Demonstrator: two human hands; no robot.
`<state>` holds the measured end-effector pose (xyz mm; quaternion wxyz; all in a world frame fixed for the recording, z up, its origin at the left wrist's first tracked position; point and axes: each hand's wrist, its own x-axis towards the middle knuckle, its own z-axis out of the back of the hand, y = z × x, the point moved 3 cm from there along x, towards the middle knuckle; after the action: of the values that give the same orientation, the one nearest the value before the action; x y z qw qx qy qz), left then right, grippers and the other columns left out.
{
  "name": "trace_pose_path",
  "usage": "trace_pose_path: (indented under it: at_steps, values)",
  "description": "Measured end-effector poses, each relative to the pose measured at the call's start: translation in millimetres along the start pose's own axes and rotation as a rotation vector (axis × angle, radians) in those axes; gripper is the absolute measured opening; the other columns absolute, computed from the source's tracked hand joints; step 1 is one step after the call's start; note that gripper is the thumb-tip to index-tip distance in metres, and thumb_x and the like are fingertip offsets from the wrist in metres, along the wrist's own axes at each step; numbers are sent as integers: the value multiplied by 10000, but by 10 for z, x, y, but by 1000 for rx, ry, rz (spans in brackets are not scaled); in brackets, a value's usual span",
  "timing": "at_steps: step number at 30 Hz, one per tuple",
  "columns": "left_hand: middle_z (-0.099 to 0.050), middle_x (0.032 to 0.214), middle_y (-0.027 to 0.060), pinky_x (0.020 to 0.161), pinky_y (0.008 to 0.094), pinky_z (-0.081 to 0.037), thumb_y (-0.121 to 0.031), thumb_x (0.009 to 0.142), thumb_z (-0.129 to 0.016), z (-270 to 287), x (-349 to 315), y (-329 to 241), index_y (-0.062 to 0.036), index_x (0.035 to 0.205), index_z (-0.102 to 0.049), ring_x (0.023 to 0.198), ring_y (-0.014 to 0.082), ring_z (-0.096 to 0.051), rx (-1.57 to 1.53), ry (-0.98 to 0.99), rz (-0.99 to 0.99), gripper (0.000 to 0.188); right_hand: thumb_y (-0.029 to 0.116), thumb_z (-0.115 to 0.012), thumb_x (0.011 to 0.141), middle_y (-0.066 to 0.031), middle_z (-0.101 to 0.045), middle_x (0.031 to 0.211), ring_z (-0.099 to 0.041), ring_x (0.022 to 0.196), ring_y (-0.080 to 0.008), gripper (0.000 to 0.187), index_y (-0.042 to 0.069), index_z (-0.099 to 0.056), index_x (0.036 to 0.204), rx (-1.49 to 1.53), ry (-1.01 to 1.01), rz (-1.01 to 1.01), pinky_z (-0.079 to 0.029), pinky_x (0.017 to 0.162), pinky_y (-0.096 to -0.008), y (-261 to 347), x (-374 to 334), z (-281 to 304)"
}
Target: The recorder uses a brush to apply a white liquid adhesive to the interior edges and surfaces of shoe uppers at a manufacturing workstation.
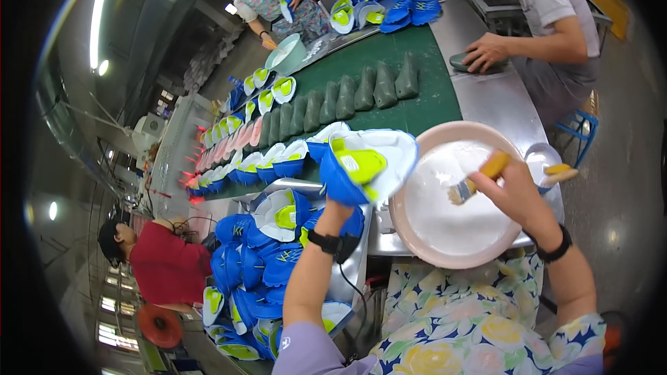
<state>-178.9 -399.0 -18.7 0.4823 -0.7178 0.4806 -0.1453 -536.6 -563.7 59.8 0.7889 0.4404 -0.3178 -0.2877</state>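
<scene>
My left hand [340,208] grips a blue shoe upper [372,160] from below, its white lining and lime-green tongue turned up. In my right hand [515,191] is a brush [479,179] with a yellow handle and pale bristles. The brush hangs over a wide pinkish basin [417,236] of white liquid. The upper is held by the basin's left rim. Beside my left forearm lies a heap of blue uppers [260,257]. Most of my left fingers are hidden behind the upper.
Dark green shoe lasts [347,97] line a green conveyor [427,55], between rows of uppers. A small cup with another brush [556,172] stands right of the basin. Across the belt, one person [281,0] holds an upper; another [556,21] touches a last. A person in red [167,264] sits left.
</scene>
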Motion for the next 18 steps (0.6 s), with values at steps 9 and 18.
trace_pose_path:
  at_steps: [9,18]
  values:
    - [-496,1410,169,885,486,-590,60,928,-545,419,1308,328,-167,1515,-288,1199,331,-597,381,-221,-127,679,65,-732,858,-97,-670,773,-656,682,-154,123,-9,-634,858,177,-68,-226,-507,648,-283,-478,-536,-155]
    - [-597,1303,172,816,340,-574,97,844,-520,774,599,-463,-45,1384,-521,1010,237,-684,1149,-69,-90,558,55,-645,952,-58,-625,915,-628,774,-118,89,6,-589,1000,348,-115,-221,-515,711,-250,-759,-646,-174]
